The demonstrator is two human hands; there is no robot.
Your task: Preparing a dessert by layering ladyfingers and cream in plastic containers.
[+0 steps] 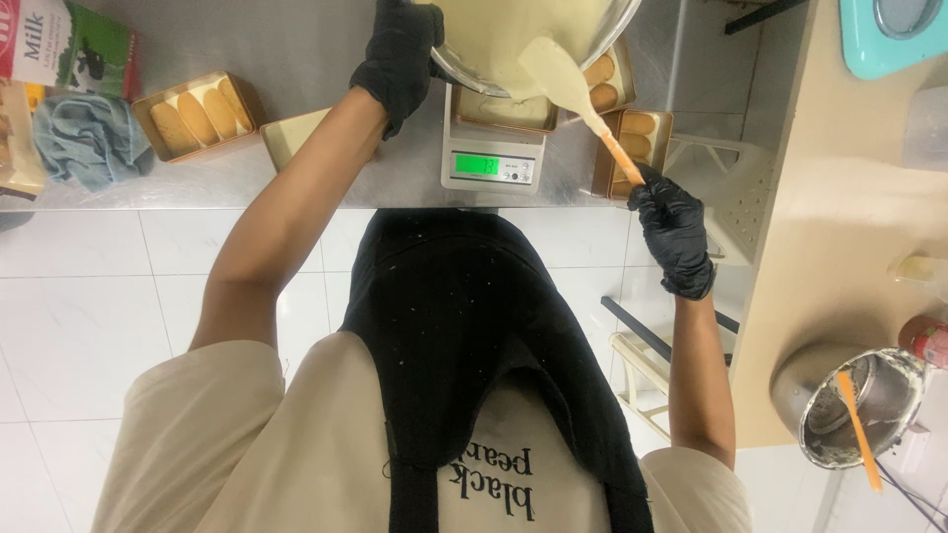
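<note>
At the top centre of the frame the left hand (398, 57), in a black glove, has its grip closed on the rim of a tilted metal mixing bowl (533, 39) full of pale cream. The right hand (674, 235), also gloved in black, is wrapped tight around the orange handle of a spatula (573, 84), whose pale blade lies against the bowl's lip and guides cream down.

Below the bowl, a small gold-coloured tray (506, 111) sits on a digital kitchen scale (491, 158) with a lit green display, on the steel bench (296, 59). That tray already looks covered with cream, so its filling seems well under way.

What is left, as far as the view shows: to the right of the scale two more trays (642, 133) hold ladyfinger biscuits with no cream visible on them, and at the upper left another tray (197, 115) shows three bare biscuits. Beside it, just under the left forearm, a pale tray (291, 133) is partly hidden; its contents cannot be told.

At the far upper left corner stands a rectangular milk carton (69, 44), red and white at one end and green with a dark animal picture at the other. Below it lies a crumpled blue-grey cloth (84, 138). At the lower right of the frame a second metal bowl (859, 405), scraped nearly clean, holds another orange-handled spatula.
</note>
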